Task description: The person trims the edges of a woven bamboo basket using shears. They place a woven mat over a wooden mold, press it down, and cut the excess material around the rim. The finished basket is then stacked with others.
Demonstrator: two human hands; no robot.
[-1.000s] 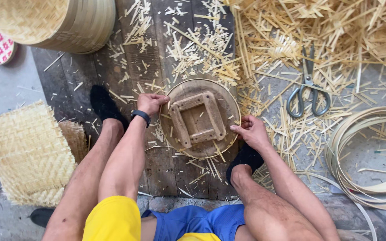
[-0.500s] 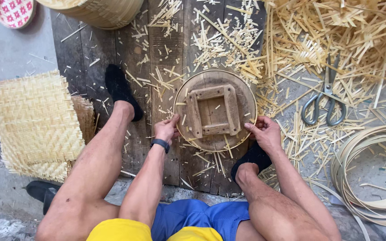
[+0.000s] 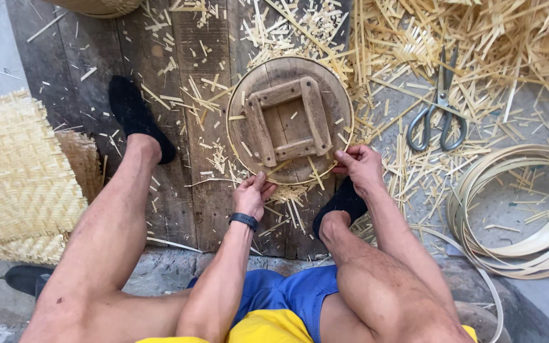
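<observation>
Round wooden mould on plank floor between feet; left hand and right hand pinching thin bamboo hoop at near rim. Risk: hoop springing off if either pinch slackens
</observation>
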